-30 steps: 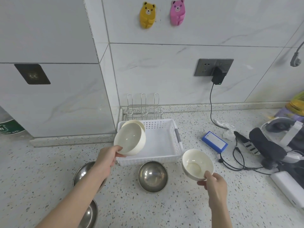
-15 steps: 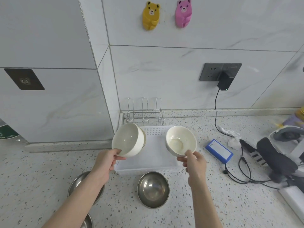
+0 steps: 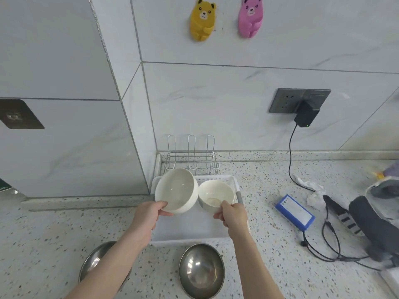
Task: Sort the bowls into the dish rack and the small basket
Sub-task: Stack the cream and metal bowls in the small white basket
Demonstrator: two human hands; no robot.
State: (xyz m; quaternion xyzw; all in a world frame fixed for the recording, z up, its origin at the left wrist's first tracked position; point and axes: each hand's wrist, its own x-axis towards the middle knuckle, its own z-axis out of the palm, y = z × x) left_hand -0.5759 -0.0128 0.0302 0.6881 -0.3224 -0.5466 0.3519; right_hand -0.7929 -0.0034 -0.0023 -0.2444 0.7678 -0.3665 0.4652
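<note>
1. While both hands hover over the white plastic basket point(image 3: 190, 229), the left hand point(image 3: 149, 214) pinches the rim of a tilted white bowl point(image 3: 176, 190), thumb inside, and the right hand point(image 3: 233, 214) pinches the rim of a second white bowl point(image 3: 216, 196) in the same way; the two bowls touch side by side above the basket's far half.
2. Behind the basket, the wire dish rack point(image 3: 191, 156) stands in the wall corner, its three upright loops bare, with the backsplash ledge right behind it.
3. Nearer the person, a steel bowl point(image 3: 201, 270) sits just outside the basket's front wall, and another steel bowl point(image 3: 97, 264) lies to its left, partly under the left forearm.
4. To the right, a blue battery pack point(image 3: 294, 212), a black cable point(image 3: 323, 244) and crumpled tissue point(image 3: 313, 190) lie on the speckled counter point(image 3: 265, 244), well apart from the basket.
5. Blurred dark gear at the right edge is cut off and hard to identify; the basket floor is largely hidden by hands and bowls.
</note>
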